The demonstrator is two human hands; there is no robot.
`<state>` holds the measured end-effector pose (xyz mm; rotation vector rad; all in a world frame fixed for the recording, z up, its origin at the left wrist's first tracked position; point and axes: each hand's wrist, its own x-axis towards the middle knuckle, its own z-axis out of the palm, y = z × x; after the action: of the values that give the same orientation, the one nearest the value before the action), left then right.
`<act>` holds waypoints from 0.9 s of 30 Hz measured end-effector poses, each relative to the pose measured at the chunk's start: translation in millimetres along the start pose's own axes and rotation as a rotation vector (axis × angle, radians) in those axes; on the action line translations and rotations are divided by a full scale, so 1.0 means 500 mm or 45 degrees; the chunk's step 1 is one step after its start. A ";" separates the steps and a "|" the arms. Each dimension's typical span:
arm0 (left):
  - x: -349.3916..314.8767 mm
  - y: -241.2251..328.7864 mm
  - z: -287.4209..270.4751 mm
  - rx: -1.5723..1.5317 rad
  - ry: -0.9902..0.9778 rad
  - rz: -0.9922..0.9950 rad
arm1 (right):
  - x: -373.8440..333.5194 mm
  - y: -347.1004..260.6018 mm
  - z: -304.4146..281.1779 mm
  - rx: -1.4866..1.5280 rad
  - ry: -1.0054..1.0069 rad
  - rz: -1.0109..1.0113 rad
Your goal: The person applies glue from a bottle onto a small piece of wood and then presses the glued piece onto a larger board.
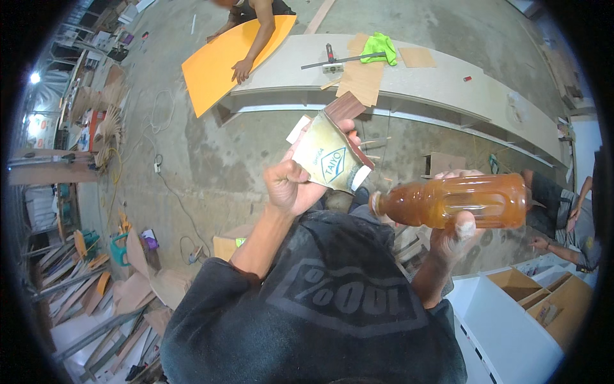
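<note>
- Left hand is clenched around the lower corner of a small flat pouch, cream with a blue-green diamond mark, and holds it tilted up in front of the chest; a dark wood-grain sample chip sticks out above the pouch, at the fingertips.
- Right hand grasps a clear plastic bottle of amber liquid from below — thumb up on the near side — with the bottle lying on its side.
- Bottle's neck points toward the left hand and sits just below the pouch's lower edge, close to it; whether they touch I cannot tell. No cap is visible on the neck, though the blur there leaves that unsure.
- As a judgement: both items are picked up and brought together, so the gathering is done. Nothing pours from the bottle, and I cannot tell whether the pouch is open, so whatever the two things are meant for together looks not yet carried out.
- Beyond the hands runs a long pale workbench with a bright green cloth, a square ruler and thin wood sheets on it.
- Beyond the left hand another person's arm rests on an orange board; at the right edge sits another person, well apart from the right hand.
- Below the right hand stands a white cabinet with wooden compartments.
</note>
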<state>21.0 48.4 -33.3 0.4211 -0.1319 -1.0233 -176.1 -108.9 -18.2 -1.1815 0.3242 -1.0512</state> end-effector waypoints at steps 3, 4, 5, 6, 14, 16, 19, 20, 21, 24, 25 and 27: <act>0.000 -0.015 0.015 0.058 -0.047 0.011 | 0.021 -0.027 0.074 0.126 0.092 -0.141; -0.002 -0.020 0.017 0.075 -0.079 0.015 | 0.025 -0.031 0.091 0.060 0.065 -0.148; -0.001 -0.025 0.016 0.076 -0.121 0.027 | 0.029 -0.033 0.106 -0.006 0.036 -0.154; -0.001 -0.029 0.018 0.078 -0.161 0.043 | 0.035 -0.037 0.115 -0.070 0.006 -0.159; -0.008 -0.038 0.067 0.273 0.011 0.054 | 0.047 -0.038 0.154 -0.310 -0.143 -0.078; -0.008 -0.041 0.067 0.259 -0.006 0.068 | 0.047 -0.030 0.161 -0.244 -0.181 -0.077; -0.003 -0.038 0.067 0.257 0.004 0.044 | 0.039 -0.023 0.157 -0.372 -0.247 -0.087; -0.003 -0.036 0.067 0.264 0.001 0.040 | 0.039 -0.021 0.156 -0.371 -0.240 -0.075; -0.003 -0.033 0.068 0.271 -0.002 0.033 | 0.039 -0.020 0.156 -0.372 -0.231 -0.061; 0.000 -0.031 0.057 0.271 -0.053 0.042 | 0.043 -0.018 0.146 -0.487 -0.261 -0.062; 0.001 -0.032 0.049 0.269 -0.075 0.049 | 0.042 -0.018 0.143 -0.543 -0.280 -0.068; 0.006 -0.025 0.034 0.231 -0.120 0.030 | 0.038 -0.024 0.151 -0.453 -0.262 0.056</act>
<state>7.5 35.3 -23.0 0.5354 -0.3153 -1.0120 -119.8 -79.3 28.0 -1.5814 0.3836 -0.8444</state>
